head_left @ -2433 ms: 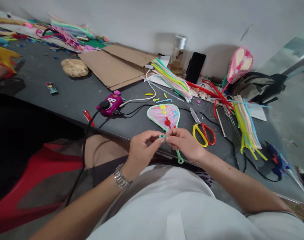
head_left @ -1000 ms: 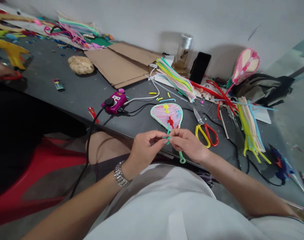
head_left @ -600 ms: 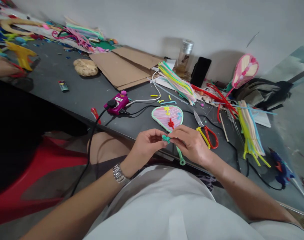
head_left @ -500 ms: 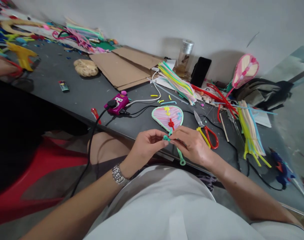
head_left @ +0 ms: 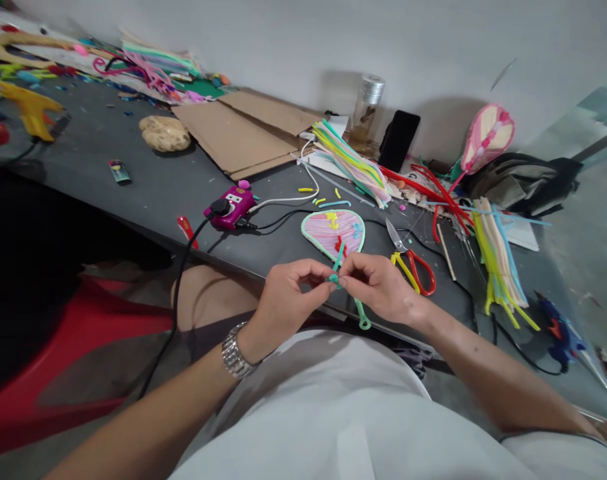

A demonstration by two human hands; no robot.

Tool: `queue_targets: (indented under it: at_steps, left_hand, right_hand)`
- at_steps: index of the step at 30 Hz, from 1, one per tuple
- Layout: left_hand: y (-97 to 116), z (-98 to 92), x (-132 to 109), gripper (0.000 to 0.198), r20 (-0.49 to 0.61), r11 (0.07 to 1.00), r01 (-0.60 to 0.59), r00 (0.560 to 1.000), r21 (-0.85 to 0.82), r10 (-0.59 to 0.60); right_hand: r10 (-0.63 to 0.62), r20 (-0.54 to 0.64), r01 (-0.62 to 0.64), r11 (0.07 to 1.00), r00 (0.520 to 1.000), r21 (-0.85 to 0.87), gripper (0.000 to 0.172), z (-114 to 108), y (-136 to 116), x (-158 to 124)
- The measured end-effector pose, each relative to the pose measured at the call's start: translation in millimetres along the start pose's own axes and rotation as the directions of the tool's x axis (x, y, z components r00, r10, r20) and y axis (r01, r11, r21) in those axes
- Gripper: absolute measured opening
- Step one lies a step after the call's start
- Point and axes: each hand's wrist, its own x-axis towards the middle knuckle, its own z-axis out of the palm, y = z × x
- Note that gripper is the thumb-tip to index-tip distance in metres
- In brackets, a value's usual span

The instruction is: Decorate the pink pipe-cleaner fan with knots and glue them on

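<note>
Teal pipe cleaner (head_left: 336, 275) — one short length, twisted into a small knot with an end standing upward, pinched between both hands. Left hand (head_left: 288, 295): closed, thumb and fingertips gripping the knot; metal-link wristwatch (head_left: 234, 352) on the wrist. Right hand (head_left: 380, 290): closed likewise, fingertips pressed to the same knot from the other side.

Pink-striped fan (head_left: 332, 232): mint-edged, lying flat on the dark table top (head_left: 138, 193) just beyond the hands, with yellow, blue and red knots on its face; a green handle with a looped end (head_left: 364, 323) runs down past the hands.

Nearby, right of the fan: scissors (head_left: 412, 270) with yellow and red handles, a bundle of yellow and cream pipe cleaners (head_left: 498, 267), a blue glue gun (head_left: 556, 337). Behind: magenta power socket (head_left: 230, 208), flattened cardboard (head_left: 243, 130), multicoloured pipe cleaners (head_left: 348, 172), glass flask (head_left: 367, 113), black phone (head_left: 399, 137), a second pink fan (head_left: 487, 139) propped upright.
</note>
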Motion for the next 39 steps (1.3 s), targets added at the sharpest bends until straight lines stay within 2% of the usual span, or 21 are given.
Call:
queue_targets:
  at_steps: [3, 7, 14, 17, 24, 28, 34, 39]
  left_hand:
    - [0, -0.7, -1, 0.007, 0.002, 0.998, -0.019, 1.0, 0.064, 0.019]
    - [-1, -3.4, 1, 0.006, 0.032, 0.997, -0.006, 0.999, 0.08, 0.003]
    - [-4, -7.8, 2, 0.018, 0.096, 0.961, 0.201, 0.978, -0.187, -0.186]
    - [-6, -6.7, -4, 0.019, 0.12, 0.94, 0.262, 0.963, -0.218, -0.241]
    - [-15, -0.3, -14, 0.022, 0.112, 0.946, 0.289, 0.955, -0.146, -0.275]
    - [-12, 0.6, -12, 0.025, 0.109, 0.922, 0.305, 0.952, -0.239, -0.286]
    - [-5, 2.3, -12, 0.028, 0.153, 0.851, 0.389, 0.921, -0.352, -0.358]
    - [-5, 4.3, -11, 0.028, 0.155, 0.834, 0.409, 0.913, -0.37, -0.378]
  right_hand:
    - [0.118, 0.066, -0.125, 0.984, 0.991, 0.13, 0.017, 1, 0, 5]
    - [0.204, 0.141, -0.233, 0.945, 0.969, 0.23, 0.02, 5, 6, 10]
    - [0.16, 0.066, -0.172, 0.951, 0.985, 0.257, 0.03, 8, 7, 7]
    - [0.204, 0.08, -0.219, 0.934, 0.976, 0.281, 0.033, 13, 8, 0]
    - [0.324, 0.179, -0.368, 0.766, 0.929, 0.526, 0.045, 29, 16, -13]
    - [0.378, 0.21, -0.425, 0.681, 0.902, 0.596, 0.048, 26, 14, -9]
    - [0.367, 0.051, -0.349, 0.824, 0.929, 0.447, 0.036, 19, 6, -8]
    - [0.384, 0.063, -0.367, 0.804, 0.921, 0.469, 0.038, 21, 6, -8]
